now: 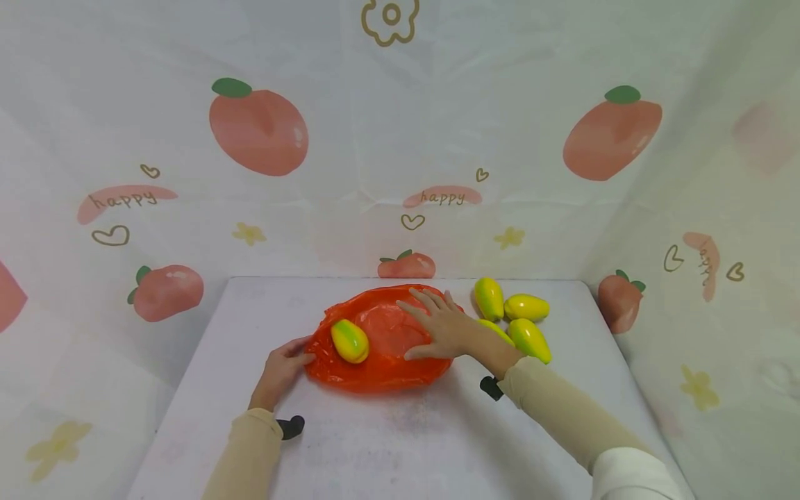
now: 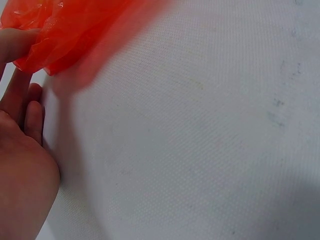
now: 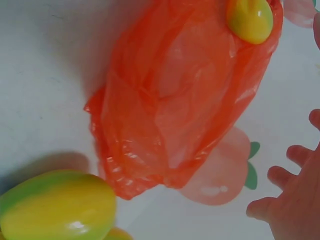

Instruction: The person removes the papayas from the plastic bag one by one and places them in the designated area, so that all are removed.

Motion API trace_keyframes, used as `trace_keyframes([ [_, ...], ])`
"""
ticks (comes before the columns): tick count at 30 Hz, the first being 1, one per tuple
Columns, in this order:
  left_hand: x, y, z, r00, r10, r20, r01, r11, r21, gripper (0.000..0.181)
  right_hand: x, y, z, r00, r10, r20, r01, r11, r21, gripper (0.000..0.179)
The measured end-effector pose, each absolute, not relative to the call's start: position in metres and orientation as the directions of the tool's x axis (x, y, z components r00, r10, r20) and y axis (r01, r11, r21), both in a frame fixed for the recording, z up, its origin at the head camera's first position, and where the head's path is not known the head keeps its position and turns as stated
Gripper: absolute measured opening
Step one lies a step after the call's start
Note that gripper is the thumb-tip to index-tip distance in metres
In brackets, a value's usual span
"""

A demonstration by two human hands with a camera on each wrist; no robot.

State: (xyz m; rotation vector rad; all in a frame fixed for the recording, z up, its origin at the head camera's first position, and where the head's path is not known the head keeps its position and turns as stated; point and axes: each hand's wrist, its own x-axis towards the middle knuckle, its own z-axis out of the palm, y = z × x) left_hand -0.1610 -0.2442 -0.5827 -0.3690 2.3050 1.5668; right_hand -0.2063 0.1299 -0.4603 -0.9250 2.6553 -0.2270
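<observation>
A red plastic bag (image 1: 381,375) is spread out with its mouth wide, in the middle of the table. One yellow-and-green fruit (image 1: 350,342), shaped like a mango or papaya, sits at the bag's left part. My left hand (image 1: 281,368) pinches the bag's left edge between thumb and fingers; the left wrist view shows the crumpled red film (image 2: 65,30) at the thumb. Over the bag's right side is my right hand (image 1: 440,326), fingers spread, holding nothing. In the right wrist view the right hand (image 3: 297,195) appears at the lower right, apart from the bag.
Several more yellow-and-green fruits (image 1: 527,307) lie at the back right of the white table (image 1: 400,444), beside and partly behind my right forearm. A printed cloth (image 1: 350,139) with fruit pictures hangs around the table at the back and sides.
</observation>
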Motion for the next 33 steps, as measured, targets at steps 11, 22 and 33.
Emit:
trace_keyframes([
  [11, -0.16, -0.243, -0.584, -0.914, -0.026, -0.404, -0.387, 0.356, 0.851, 0.054, -0.215, 0.114, -0.453, -0.719, -0.661, -0.214, -0.595, 0.745, -0.303, 0.102],
  [22, -0.162, -0.243, -0.585, -0.911, -0.034, -0.411, -0.394, 0.368, 0.842, 0.054, -0.223, 0.095, -0.45, -0.731, -0.652, -0.201, -0.566, 0.744, -0.355, 0.097],
  [33, -0.163, -0.244, -0.584, -0.911, -0.031, -0.411, -0.392, 0.376, 0.839, 0.053, -0.227, 0.07, -0.457, -0.728, -0.644, -0.235, -0.517, 0.741, -0.428, 0.092],
])
